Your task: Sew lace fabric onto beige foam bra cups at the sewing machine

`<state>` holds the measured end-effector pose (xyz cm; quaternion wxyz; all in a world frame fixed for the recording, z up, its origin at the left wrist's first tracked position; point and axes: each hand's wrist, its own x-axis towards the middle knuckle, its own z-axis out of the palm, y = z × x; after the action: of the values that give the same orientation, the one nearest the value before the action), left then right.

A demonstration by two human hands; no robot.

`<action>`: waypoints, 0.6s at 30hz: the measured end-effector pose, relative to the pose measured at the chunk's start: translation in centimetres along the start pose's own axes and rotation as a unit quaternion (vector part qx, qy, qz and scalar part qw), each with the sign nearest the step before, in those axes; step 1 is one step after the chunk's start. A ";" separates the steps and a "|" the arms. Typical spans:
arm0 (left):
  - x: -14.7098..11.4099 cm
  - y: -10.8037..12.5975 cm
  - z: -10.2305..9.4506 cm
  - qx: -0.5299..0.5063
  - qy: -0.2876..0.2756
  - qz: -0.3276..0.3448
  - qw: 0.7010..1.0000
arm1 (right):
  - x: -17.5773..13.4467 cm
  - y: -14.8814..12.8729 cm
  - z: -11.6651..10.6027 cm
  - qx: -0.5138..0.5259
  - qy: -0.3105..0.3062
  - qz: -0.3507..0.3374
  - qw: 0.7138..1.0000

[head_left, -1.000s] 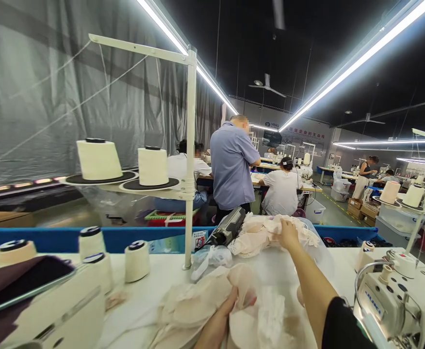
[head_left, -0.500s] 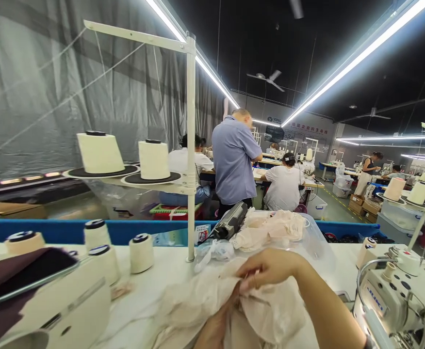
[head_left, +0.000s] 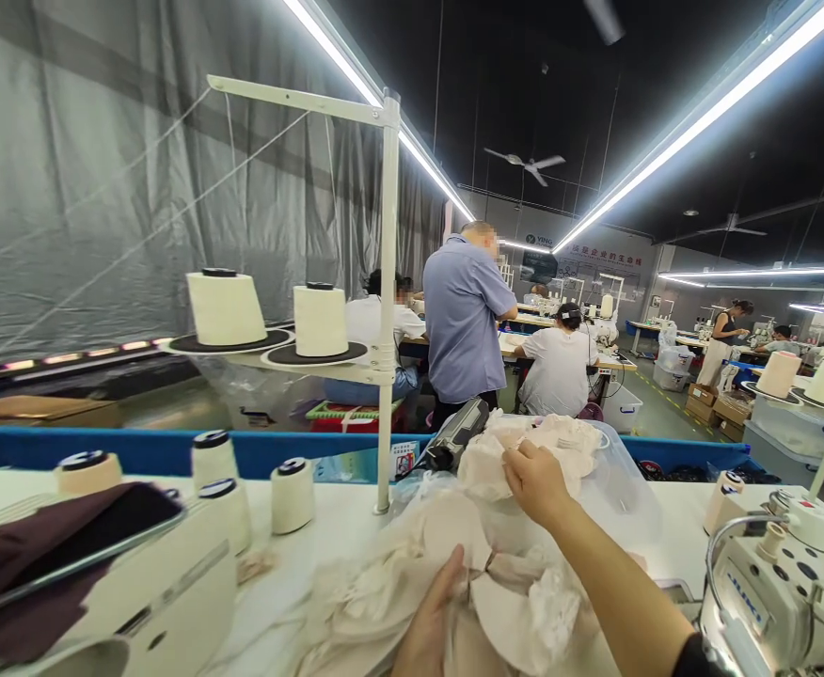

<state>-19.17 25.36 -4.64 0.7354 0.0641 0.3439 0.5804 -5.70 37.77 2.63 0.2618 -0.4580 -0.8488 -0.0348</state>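
Note:
A heap of beige bras (head_left: 511,602) with smooth cups and lacy edges lies on the white table in front of me. At its near middle, my left hand (head_left: 432,611) is closed round the edge of a bra, thumb up; its other fingers are partly hidden. Farther off, my right hand (head_left: 535,481) reaches over to a second heap of beige garments (head_left: 486,463) in a clear plastic bin (head_left: 627,498). Its fingers are bent and pinch the cloth at the near side of that heap.
A white sewing machine (head_left: 771,574) stands at right, another machine body (head_left: 172,602) with dark maroon cloth (head_left: 38,564) at left. Thread cones (head_left: 292,496) and a thread stand pole (head_left: 387,414) rise behind. A grey-black device (head_left: 458,434) leans by the bin. Co-workers (head_left: 465,320) are beyond.
My right hand has left the near bras, where it was beside my left hand, and moved forward to the heap in the bin. The view has shifted slightly.

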 end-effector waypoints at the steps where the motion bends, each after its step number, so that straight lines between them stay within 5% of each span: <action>1: 0.0 -0.1 -0.1 0.001 -0.008 0.006 1.000 | -1.0 -0.8 -0.3 0.010 -0.014 -0.024 1.000; 5: -0.2 -0.1 0.1 -0.014 0.008 0.052 0.999 | -3.1 -2.6 -1.1 0.110 -0.183 -0.172 0.962; 7: -0.5 0.0 0.5 -0.027 0.014 0.038 0.999 | -2.4 -1.9 -1.3 0.183 -0.252 -0.166 0.936; 12: -1.8 0.3 2.0 -0.001 0.028 -0.045 0.999 | 0.8 3.4 -0.6 0.161 -0.138 0.042 0.976; 18: -2.1 0.3 1.7 0.026 0.022 -0.013 0.999 | 0.2 6.7 0.9 0.128 -0.086 0.118 0.981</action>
<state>-18.55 24.12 -2.30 0.7332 0.0662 0.3755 0.5631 -0.80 42.12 0.78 0.2469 -0.5192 -0.8053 0.1445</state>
